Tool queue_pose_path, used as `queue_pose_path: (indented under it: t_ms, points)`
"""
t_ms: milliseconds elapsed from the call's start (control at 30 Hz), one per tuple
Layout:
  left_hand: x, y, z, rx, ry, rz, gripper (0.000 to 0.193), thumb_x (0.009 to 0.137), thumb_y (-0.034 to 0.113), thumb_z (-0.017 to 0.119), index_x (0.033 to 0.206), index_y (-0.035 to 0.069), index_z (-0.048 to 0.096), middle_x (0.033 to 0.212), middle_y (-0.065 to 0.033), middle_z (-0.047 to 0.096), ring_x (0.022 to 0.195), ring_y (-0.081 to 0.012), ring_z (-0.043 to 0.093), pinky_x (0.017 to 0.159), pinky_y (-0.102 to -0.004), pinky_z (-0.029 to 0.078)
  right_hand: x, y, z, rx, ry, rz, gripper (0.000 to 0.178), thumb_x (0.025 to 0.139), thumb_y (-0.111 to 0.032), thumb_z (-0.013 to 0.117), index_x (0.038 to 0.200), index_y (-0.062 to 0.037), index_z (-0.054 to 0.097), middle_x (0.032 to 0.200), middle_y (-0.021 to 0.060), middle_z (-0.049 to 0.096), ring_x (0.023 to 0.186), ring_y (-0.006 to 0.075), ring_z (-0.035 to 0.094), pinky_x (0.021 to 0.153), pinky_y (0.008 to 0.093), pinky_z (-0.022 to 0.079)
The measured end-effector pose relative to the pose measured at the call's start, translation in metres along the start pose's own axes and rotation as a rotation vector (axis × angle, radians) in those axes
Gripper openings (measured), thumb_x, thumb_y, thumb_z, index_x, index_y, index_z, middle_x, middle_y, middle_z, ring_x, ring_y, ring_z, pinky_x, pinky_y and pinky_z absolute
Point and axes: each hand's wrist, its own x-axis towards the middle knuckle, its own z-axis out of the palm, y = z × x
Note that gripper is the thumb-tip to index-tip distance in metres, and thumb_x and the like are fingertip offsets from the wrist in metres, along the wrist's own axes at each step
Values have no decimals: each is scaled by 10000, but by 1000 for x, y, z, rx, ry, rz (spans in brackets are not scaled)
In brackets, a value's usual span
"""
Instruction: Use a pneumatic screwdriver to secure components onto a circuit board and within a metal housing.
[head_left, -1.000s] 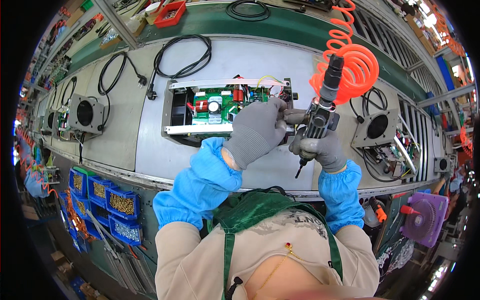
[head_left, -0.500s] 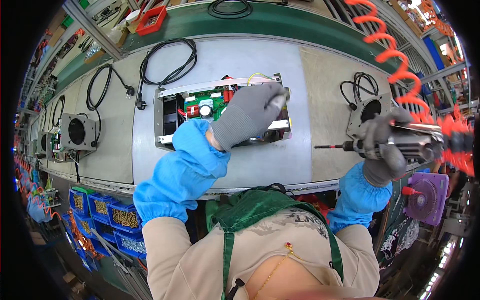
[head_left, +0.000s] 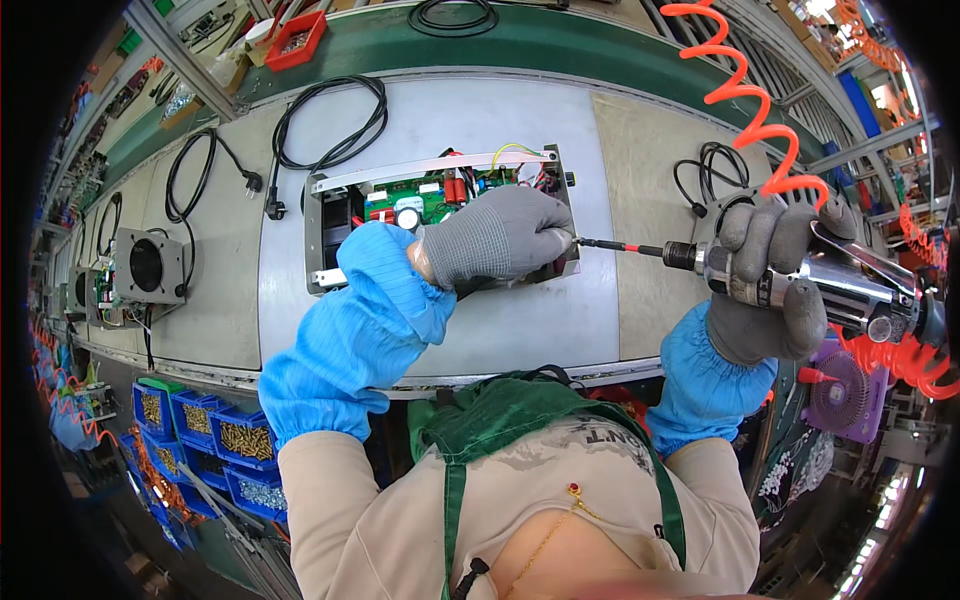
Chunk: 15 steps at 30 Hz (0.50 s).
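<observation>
A metal-framed unit with a green circuit board [head_left: 432,203] sits before me. My left hand [head_left: 500,237], in a grey glove, reaches over the board, its fingers closed at the right end panel [head_left: 571,262]. What they pinch, if anything, is hidden. In my gloved right hand [head_left: 765,275] I grip a silver air screwdriver [head_left: 820,288], held level and pointing left. Its long bit [head_left: 620,246] reaches the end panel right beside my left fingertips; whether it touches a screw I cannot make out. An orange coiled hose [head_left: 745,92] hangs above the right hand.
A black power cable [head_left: 335,125] lies coiled behind the unit. Another unit with a round fan opening [head_left: 147,263] stands at the left. Blue bins [head_left: 246,438] of small fasteners hang below the bench edge. A purple fan [head_left: 845,395] is at the lower right.
The screwdriver in my right hand has moved left, bringing its bit to the end panel. My left hand has lowered slightly along that panel.
</observation>
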Motion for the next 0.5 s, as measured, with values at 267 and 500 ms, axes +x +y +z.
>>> queue_pose_path:
  t_ms: [267,500]
  points:
    - [6,-5,-2,81,-37,24,260,835,231,541,935,21,657,765,-125,638,699,-228,609,658,-338,480,-2,9,5,-34,-126,40,582,808,-146,651,1329,-38,415,621,12,477,478,157,491,609,381,476]
    - [12,-10,-2,446,33,111,201,806,225,609,939,99,693,874,-86,638,840,-279,623,768,-381,493,-10,19,18,-141,81,186,640,699,-125,617,1296,-5,419,652,74,532,590,208,578,707,431,525]
